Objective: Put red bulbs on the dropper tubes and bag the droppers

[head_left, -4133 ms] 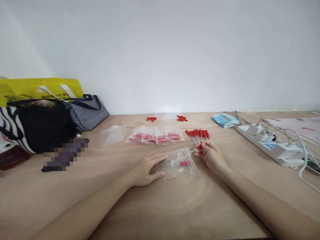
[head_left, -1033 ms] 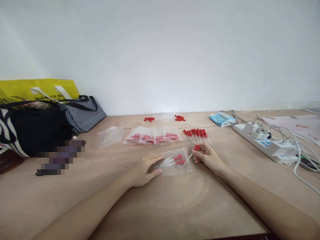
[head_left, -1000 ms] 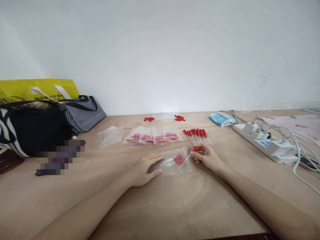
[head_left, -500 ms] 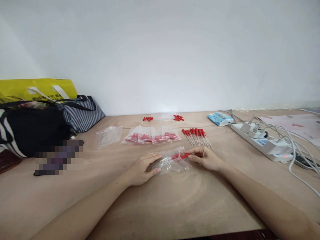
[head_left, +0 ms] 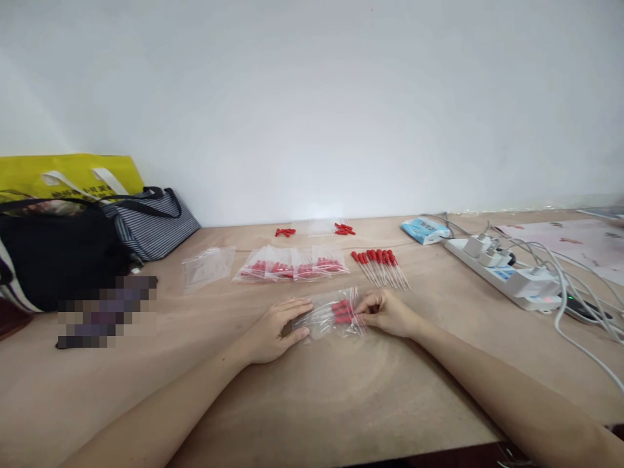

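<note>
In front of me lies a clear zip bag (head_left: pixel 319 323) with several droppers (head_left: pixel 342 311) inside, their red rubber bulbs toward the right and their thin clear stems toward the left. My left hand (head_left: pixel 277 330) rests on the bag's left end, thumb spread away from the stretched fingers. At the bag's right end, where the red zip line runs, my right hand (head_left: pixel 390 313) pinches the edge between thumb and fingers. Just behind that hand is a fanned group of loose droppers (head_left: pixel 380 260). Several filled zip bags (head_left: pixel 292 265) lie overlapping behind the middle bag.
Flat clear bags (head_left: pixel 208 266) lie at left. Red bulbs (head_left: pixel 285 232) and more droppers (head_left: pixel 345 229) sit near the wall. A tissue pack (head_left: pixel 425 229) and a power strip (head_left: pixel 502 276) with cables are at right. A striped bag (head_left: pixel 153 221) and a black bag (head_left: pixel 63 253) stand at left.
The dropper bulb at the bag's mouth has gone inside with the others. My right hand has shifted from that bulb to the bag's edge. The left hand stays in place.
</note>
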Motion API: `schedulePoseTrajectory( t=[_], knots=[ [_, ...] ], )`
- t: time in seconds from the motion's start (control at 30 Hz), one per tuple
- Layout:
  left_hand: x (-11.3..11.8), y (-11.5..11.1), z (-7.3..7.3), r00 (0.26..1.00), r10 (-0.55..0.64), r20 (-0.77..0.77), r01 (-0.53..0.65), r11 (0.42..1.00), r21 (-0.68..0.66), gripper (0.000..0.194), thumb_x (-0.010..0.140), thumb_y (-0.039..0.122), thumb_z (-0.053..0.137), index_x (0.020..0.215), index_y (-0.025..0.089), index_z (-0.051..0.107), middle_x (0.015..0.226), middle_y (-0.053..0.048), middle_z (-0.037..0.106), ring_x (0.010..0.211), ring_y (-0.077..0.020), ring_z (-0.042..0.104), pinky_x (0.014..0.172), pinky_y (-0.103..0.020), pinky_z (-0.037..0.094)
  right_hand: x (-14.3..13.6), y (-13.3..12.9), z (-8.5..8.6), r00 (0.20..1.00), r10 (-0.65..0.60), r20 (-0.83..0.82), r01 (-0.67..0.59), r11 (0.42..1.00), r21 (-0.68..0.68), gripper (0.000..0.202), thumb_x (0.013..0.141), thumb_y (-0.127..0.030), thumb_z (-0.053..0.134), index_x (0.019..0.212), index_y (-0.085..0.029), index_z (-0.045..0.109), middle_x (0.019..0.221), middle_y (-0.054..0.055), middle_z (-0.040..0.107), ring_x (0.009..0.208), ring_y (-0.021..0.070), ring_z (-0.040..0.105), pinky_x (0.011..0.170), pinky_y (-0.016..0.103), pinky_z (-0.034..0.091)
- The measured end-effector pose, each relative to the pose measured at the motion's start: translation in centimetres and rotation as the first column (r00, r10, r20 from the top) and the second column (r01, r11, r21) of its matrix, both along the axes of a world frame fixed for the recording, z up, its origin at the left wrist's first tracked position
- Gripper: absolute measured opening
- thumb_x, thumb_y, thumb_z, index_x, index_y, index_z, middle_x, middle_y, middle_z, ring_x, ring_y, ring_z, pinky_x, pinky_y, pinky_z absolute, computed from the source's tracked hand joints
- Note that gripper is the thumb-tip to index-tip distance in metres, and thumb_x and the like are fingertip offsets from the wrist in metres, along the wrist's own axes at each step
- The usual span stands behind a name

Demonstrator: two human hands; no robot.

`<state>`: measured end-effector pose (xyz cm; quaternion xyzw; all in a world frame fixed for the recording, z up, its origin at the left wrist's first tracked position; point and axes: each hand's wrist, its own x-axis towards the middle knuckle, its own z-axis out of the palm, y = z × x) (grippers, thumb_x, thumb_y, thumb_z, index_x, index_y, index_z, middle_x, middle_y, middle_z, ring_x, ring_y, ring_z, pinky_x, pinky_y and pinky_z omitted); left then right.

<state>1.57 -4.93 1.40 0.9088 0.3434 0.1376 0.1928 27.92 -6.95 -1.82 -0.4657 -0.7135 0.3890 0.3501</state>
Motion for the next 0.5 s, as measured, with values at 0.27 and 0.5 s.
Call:
schedulePoseTrajectory(
  t=[0.27, 0.5],
  knots=[
    [0.0, -0.2, 0.3, 1.0, 0.015, -0.021, -0.016, 0.999, -0.037, 0.042, 0.081, 0.036, 0.047, 0.12, 0.021, 0.048, 0.129, -0.006, 0.045, 0.119, -0.0211, 0.039, 0.1, -0.04, 0.031, 3.8, 3.1, 1.6, 0.826, -0.5, 0.26, 0.468, 0.865, 0.179, 0.017, 0.066, -0.034, 0.057, 0.061, -0.018, 0.06, 0.062, 0.003, 0.06, 0.058, 0.0147, 0.052, 0.052, 0.025, 0.036],
    [-0.2, 0.0, 0.1, 1.0, -0.004, -0.03, 0.003, 0.999, -0.042, 0.041, 0.082, 0.037, 0.046, 0.121, 0.022, 0.047, 0.13, -0.005, 0.044, 0.121, -0.0208, 0.037, 0.101, -0.04, 0.029, 5.1, 7.3, 2.1, 0.443, -0.731, 0.519, 0.708, 0.641, 0.298, 0.026, 0.07, -0.034, 0.052, 0.087, -0.015, 0.055, 0.084, 0.011, 0.063, 0.076, 0.021, 0.058, 0.055, 0.026, 0.035]
  ],
)
